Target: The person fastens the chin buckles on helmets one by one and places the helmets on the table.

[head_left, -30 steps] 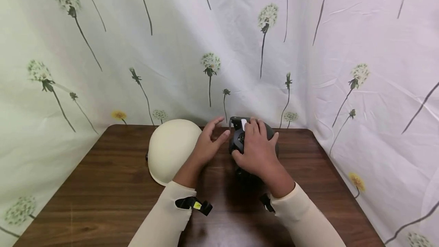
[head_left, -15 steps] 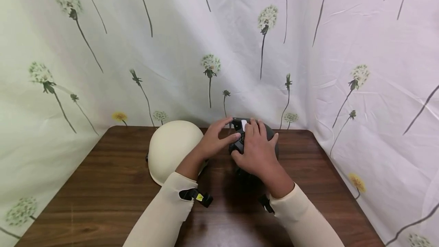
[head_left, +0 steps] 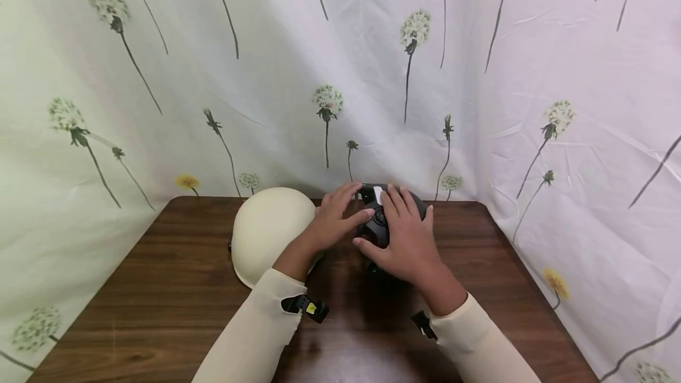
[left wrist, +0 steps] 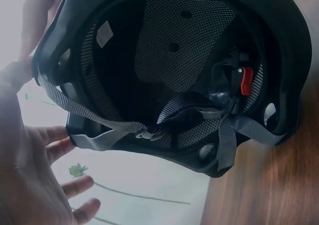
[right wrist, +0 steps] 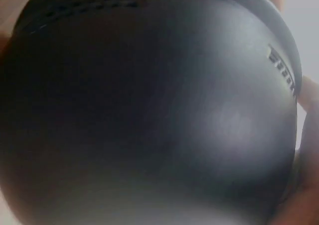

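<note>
A black helmet (head_left: 374,230) stands tilted on its edge, its hollow side turned left. The left wrist view looks into its mesh lining (left wrist: 174,41), grey straps (left wrist: 99,118) and red buckle catch (left wrist: 246,80). My right hand (head_left: 407,241) grips the smooth shell (right wrist: 149,110) with fingers spread over it. My left hand (head_left: 335,220) holds the near rim, thumb on one edge and fingertips on another; two of its fingers stay free of the helmet. Just left of that hand sits a cream helmet (head_left: 271,229), dome up on the table.
The brown wooden table (head_left: 175,312) meets a pale curtain (head_left: 276,75) with printed dandelions at its back and sides. Black camera straps (head_left: 303,305) circle the cream sleeves (head_left: 255,330).
My left hand has moved right, from short of the black helmet to its rim. The right hand has shifted slightly on the shell, its fingers spreading. The cream helmet stays put.
</note>
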The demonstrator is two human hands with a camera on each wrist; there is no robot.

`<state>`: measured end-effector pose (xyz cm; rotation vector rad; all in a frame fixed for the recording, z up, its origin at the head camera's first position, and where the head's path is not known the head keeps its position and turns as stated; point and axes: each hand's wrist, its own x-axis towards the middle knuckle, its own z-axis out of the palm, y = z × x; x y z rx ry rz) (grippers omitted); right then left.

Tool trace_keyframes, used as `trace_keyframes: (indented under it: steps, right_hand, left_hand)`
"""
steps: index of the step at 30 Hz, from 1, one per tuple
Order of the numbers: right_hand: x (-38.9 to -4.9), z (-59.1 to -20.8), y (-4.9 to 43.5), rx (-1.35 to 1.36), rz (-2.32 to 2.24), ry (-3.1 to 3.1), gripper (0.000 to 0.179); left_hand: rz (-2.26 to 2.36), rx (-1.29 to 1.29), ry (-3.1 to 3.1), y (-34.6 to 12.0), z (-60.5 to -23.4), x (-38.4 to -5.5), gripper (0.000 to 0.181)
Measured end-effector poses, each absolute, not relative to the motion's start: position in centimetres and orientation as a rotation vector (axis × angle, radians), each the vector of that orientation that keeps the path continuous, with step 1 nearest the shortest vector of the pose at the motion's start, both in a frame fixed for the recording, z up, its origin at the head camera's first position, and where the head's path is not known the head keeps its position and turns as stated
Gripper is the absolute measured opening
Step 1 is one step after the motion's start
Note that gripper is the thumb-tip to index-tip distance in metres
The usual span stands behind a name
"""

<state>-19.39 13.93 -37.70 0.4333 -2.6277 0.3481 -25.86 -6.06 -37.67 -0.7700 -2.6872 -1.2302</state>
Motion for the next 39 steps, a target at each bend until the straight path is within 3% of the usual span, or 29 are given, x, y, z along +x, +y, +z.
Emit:
trace_keyframes:
  steps: [4, 11, 15, 27, 39]
  right_hand:
    - [-19.4, -38.3, 14.9, 0.494, 0.389, -2.572, 0.108]
    - [-19.9, -39.9, 16.9, 0.620, 0.593, -2.442, 0.088]
    - [-20.3, -40.9, 17.7, 0.653, 0.730, -2.358, 0.087]
    - [-20.5, -44.3, 19.3, 0.494, 1.215, -2.272, 0.098]
    - [-20.5, -45.8, 18.8, 0.393, 1.541, -2.139, 0.088]
  left_hand:
    - [-1.209, -0.768, -2.707, -6.3, -37.5, -25.9, 0.080]
    - [-1.199, -0.767, -2.753, -6.7, -37.3, -25.8, 0.083]
    - [-1.228, -0.773, -2.744, -6.8, -37.4, -25.7, 0.083]
    - [-1.266, -0.787, -2.722, -7.2, -37.9, -25.9, 0.083]
    - [-1.305, -0.807, -2.721, -7.6, -38.1, -26.3, 0.082]
